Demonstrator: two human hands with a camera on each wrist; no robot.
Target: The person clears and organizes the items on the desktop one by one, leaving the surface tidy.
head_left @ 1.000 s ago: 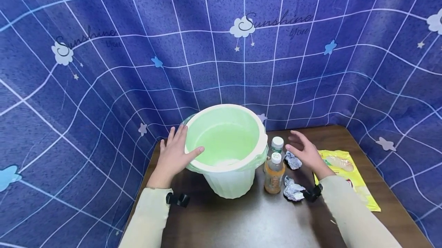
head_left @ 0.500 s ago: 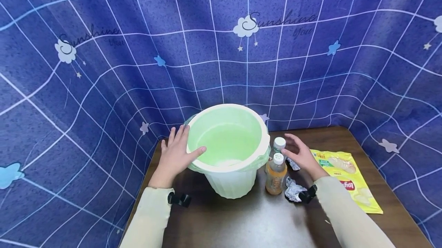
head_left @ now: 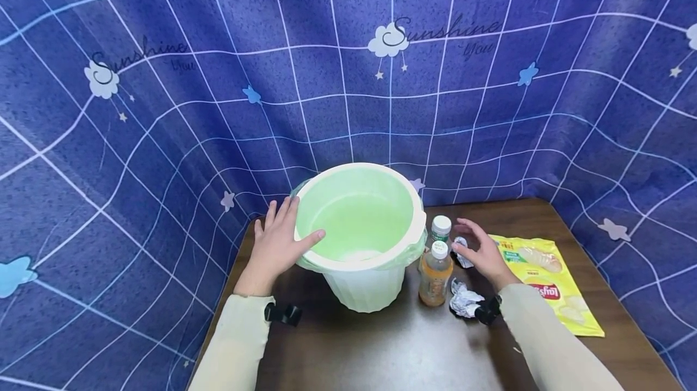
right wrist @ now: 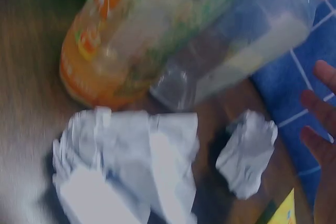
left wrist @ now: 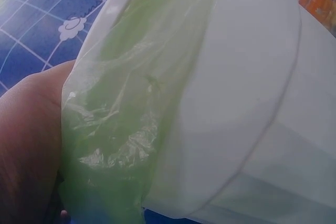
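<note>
A white trash bin with a light green plastic liner folded over its rim stands on the table. My left hand rests against the bin's left rim, fingers spread and straight, thumb across the edge. Its wrist view shows the green liner close up. My right hand hovers above the table, fingers loosely bent, holding nothing. Just left of it stand an orange-labelled bottle and a clear bottle with a white cap. Below and beside that hand lie two crumpled paper balls.
A yellow Lay's chip bag lies flat at the right of the brown wooden table. A blue patterned curtain hangs behind and along both sides. The two bottles stand close to the bin's right side.
My right hand moved left to the bottles' caps, then drew back slightly to the right, still with nothing in it. My left hand stays on the rim.
</note>
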